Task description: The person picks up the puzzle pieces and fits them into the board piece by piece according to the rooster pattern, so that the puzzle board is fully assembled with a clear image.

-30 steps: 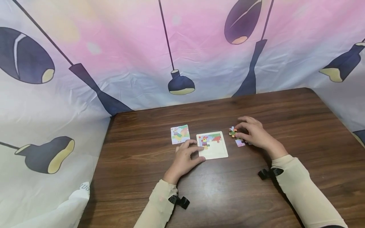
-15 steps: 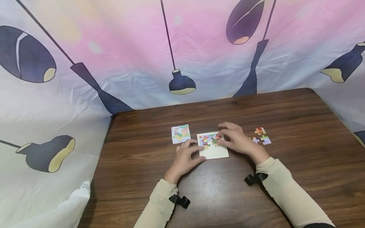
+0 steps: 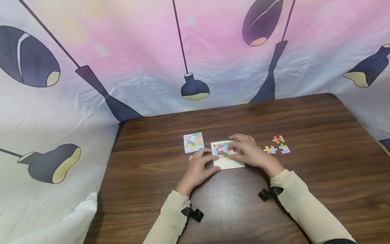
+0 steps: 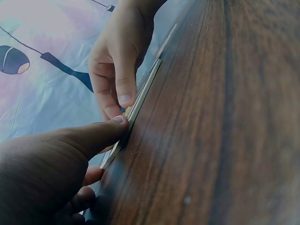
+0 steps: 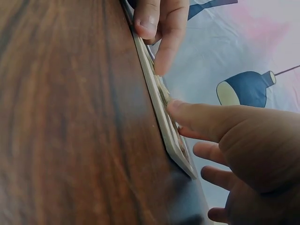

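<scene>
A square white puzzle tray (image 3: pixel 226 165) lies on the table, its back part filled with pieces that show a hen. My left hand (image 3: pixel 196 172) holds the tray at its left side, the thumb (image 4: pixel 105 132) on the near edge. Over the tray's middle my right hand (image 3: pixel 253 154) pinches a green puzzle piece (image 3: pixel 225 155) with thumb and fingers, beside the pieces lying there. In the right wrist view the thumb (image 5: pixel 192 112) presses on the piece just above the tray's wooden edge (image 5: pixel 159 115). The right fingers hide the tray's back right corner.
Three loose puzzle pieces, an orange one (image 3: pixel 278 139), a lilac-green one (image 3: pixel 284 148) and a yellow-lilac one (image 3: pixel 270 149), lie right of the right hand. A picture card (image 3: pixel 193 142) of the hen lies left of the tray. A printed cloth (image 3: pixel 152 67) hangs behind the brown table (image 3: pixel 146 169).
The right hand has carried the green piece from the loose pieces leftward onto the tray, then lowered it beside the hen pieces. The left hand has stayed at the tray.
</scene>
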`<state>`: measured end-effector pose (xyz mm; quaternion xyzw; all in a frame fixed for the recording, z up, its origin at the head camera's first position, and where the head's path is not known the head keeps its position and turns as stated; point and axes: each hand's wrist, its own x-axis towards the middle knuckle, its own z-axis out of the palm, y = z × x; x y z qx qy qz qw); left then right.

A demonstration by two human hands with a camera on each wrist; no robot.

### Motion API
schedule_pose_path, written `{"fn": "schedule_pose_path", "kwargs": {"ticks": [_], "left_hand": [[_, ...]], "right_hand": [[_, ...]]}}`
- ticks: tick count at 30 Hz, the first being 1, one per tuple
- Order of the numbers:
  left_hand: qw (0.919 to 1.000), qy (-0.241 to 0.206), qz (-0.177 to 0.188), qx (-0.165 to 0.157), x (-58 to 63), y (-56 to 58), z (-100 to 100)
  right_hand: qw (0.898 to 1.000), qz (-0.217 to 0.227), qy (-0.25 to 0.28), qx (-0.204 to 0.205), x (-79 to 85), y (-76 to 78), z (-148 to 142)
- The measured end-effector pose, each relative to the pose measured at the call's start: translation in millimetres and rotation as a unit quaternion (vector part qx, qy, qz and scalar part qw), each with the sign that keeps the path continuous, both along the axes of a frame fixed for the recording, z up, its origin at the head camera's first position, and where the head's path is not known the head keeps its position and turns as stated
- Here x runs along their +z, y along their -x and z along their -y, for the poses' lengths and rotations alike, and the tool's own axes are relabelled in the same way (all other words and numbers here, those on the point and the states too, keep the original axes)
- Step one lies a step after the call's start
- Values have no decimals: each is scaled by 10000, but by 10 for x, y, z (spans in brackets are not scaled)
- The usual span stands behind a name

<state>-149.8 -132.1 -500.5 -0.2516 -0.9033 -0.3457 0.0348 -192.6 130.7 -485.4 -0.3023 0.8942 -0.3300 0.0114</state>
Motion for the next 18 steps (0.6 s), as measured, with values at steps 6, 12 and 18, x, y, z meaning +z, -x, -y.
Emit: {"fn": "schedule_pose_path", "kwargs": {"ticks": [6,12,18], "left_hand": [[10000,18,9,24,-3,4,3],[10000,69,-60,-4,-10,10,1],[9999,106,-61,12,-7,15,-7]], "right_hand": [[10000,62,-44,18,-12,9,-10],[10000,5,58,23,-16,-2,-18],[9997,-73,61,209,-11,-14,6]]}}
